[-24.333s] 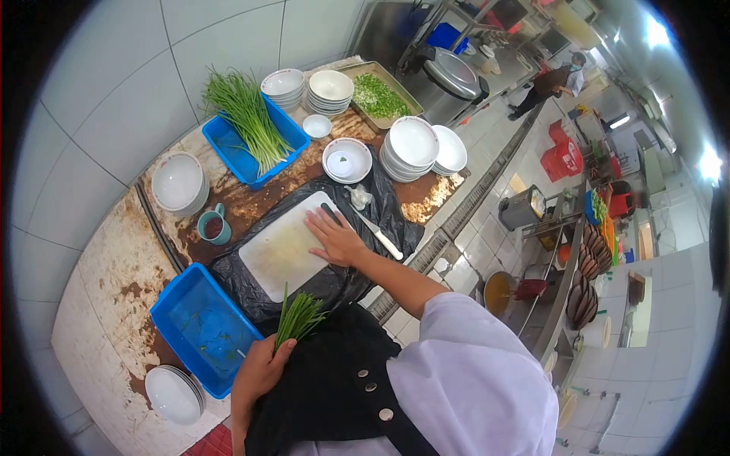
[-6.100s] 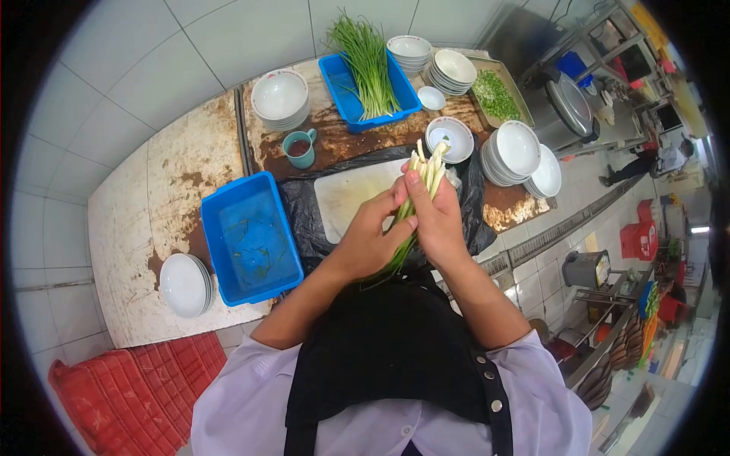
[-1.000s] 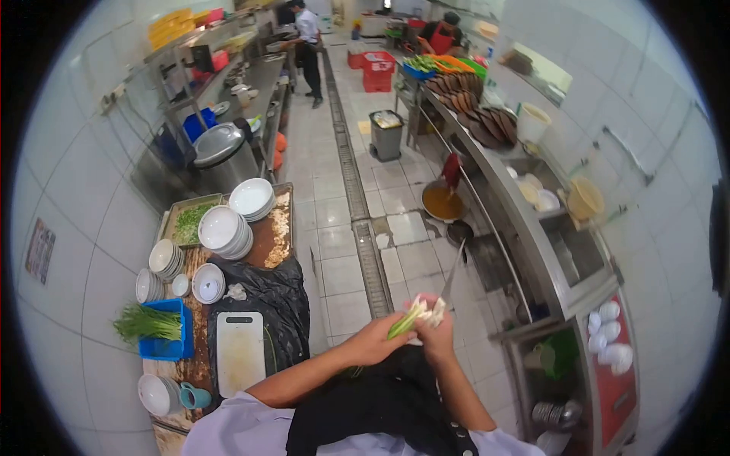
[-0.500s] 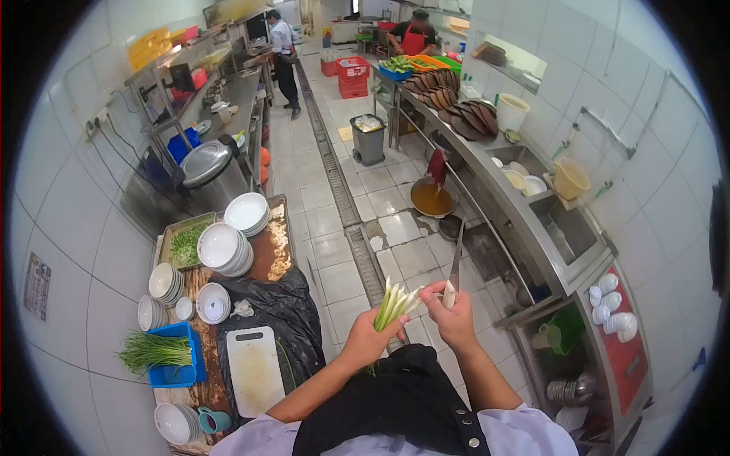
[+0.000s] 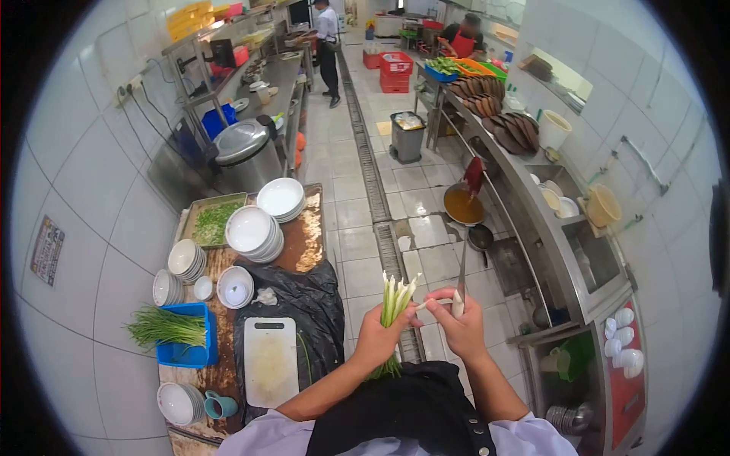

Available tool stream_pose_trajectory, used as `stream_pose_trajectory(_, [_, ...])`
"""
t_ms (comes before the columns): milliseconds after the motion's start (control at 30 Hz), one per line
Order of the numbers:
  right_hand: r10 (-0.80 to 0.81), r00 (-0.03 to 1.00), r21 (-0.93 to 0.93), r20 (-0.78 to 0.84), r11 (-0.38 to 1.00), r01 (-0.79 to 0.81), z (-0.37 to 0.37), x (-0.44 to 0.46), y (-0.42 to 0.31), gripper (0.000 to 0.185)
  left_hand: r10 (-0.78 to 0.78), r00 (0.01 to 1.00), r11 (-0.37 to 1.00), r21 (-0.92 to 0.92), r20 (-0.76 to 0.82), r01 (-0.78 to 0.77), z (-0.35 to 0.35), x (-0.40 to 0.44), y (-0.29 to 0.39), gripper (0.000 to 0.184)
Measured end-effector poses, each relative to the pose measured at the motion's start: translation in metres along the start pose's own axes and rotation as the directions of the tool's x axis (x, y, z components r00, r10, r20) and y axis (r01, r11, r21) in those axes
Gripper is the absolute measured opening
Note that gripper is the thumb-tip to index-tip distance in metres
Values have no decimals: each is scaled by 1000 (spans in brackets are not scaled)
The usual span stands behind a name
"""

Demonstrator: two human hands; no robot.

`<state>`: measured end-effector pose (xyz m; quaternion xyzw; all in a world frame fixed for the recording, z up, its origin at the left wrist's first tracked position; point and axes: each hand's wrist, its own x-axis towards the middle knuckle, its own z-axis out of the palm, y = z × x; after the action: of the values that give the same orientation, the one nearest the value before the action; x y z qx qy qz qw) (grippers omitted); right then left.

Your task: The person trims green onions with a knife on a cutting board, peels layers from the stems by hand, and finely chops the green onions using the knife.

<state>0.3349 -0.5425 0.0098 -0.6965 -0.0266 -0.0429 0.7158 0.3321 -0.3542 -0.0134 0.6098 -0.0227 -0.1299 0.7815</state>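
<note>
A bunch of green onions (image 5: 395, 300), white ends upward, is held in my left hand (image 5: 380, 331), its green part hanging down in front of the apron. My right hand (image 5: 461, 327) grips a knife (image 5: 461, 277) by its pale handle, blade pointing up. Its thumb and finger pinch a thin pale strand beside the white ends. Down to the left, a white cutting board (image 5: 271, 363) lies on black plastic (image 5: 323, 304). A blue basket (image 5: 212, 334) with more green onions (image 5: 163, 328) stands at the table's left side.
Stacked bowls (image 5: 255, 232), a tray of chopped greens (image 5: 217, 222) and a teal mug (image 5: 220, 406) are on the table. A steel counter with sinks (image 5: 593, 258) runs along the right. A grey bin (image 5: 407, 138) stands ahead. Two people (image 5: 327, 45) (image 5: 462, 38) are farther back.
Since half a second ago, the view has shifted and the scene sits farther right. The right hand's fingers now pinch a strand near the bunch. Earlier, both hands were over the table, without the knife in hand.
</note>
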Motion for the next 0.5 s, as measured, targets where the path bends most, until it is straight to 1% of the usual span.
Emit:
stream_pose_trajectory(67, [34, 999, -12, -4, 999, -34, 0, 0, -5, 17, -7, 1000, 999, -31, -21, 6, 2, 1, 8, 27])
stream_pose_trajectory(133, [60, 997, -128, 55, 990, -53, -8, 0, -6, 22, -62, 998, 998, -10, -31, 62, -3, 3, 6, 27])
stream_pose_trajectory(167, [36, 998, -104, 55, 994, -30, -9, 1, -6, 23, -95, 995, 996, 2, -33, 95, -6, 4, 6, 27])
stream_pose_trajectory(200, [12, 998, -79, 54, 997, -7, -10, 2, -7, 24, -74, 994, 997, 22, -80, 76, -6, 5, 8, 27])
stream_pose_trajectory(233, [-48, 999, 26, 17, 999, 48, -6, 4, -7, 24, -60, 990, 997, 44, -128, 66, -5, 5, 12, 26])
stream_pose_trajectory(267, [-49, 999, 78, 0, 996, 48, -6, 1, -5, 25, -57, 983, 995, 68, -177, 70, -5, 2, 14, 25])
stream_pose_trajectory(300, [-49, 999, 130, -17, 990, 51, -6, -1, -4, 25, -37, 982, 999, 30, -185, 44, -6, -1, 15, 24])
stream_pose_trajectory(367, [20, 1000, 128, 19, 992, -22, -12, -3, -3, 26, 1, 979, 999, -32, -206, -8, -8, -4, 18, 21])
stream_pose_trajectory(433, [-59, 996, 40, 63, 998, 57, -13, -10, -4, 24, 24, 976, 997, -63, -217, -39, -9, -11, 24, 20])
stream_pose_trajectory(467, [-108, 990, -3, 93, 994, 108, -11, -12, -4, 23, 62, 973, 997, -41, -221, -73, -8, -12, 24, 19])
stream_pose_trajectory(500, [-214, 973, -24, 86, 976, 217, -7, -15, -1, 24, 100, 969, 994, -18, -225, -106, -7, -13, 23, 17])
